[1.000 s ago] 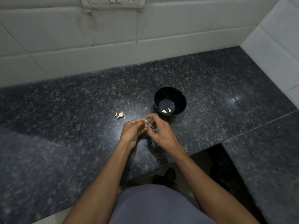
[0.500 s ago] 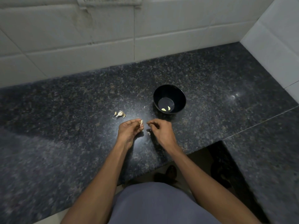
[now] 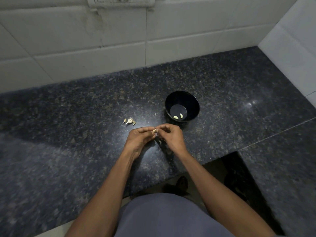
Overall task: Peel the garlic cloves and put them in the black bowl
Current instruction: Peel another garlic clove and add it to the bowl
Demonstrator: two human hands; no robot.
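Observation:
My left hand (image 3: 139, 139) pinches a small garlic clove (image 3: 153, 130) at its fingertips, just above the dark granite counter. My right hand (image 3: 171, 137) meets it from the right, its fingertips pinching at the same clove. The black bowl (image 3: 194, 103) stands just beyond my right hand with two peeled cloves (image 3: 177, 116) on its bottom. A small cluster of unpeeled garlic cloves (image 3: 129, 120) lies on the counter to the left of the bowl, beyond my left hand. A scrap of pale peel (image 3: 159, 142) lies on the counter between my wrists.
The granite counter (image 3: 68, 134) runs to a white tiled wall (image 3: 102, 40) at the back and another tiled wall (image 3: 294, 40) at the right. A switch plate (image 3: 119, 1) sits high on the back wall. The counter's front edge steps back at the lower right.
My hands came apart half a second ago, with the clove in my left, and a bit of peel dropped to the counter. Now they have closed together on the clove again.

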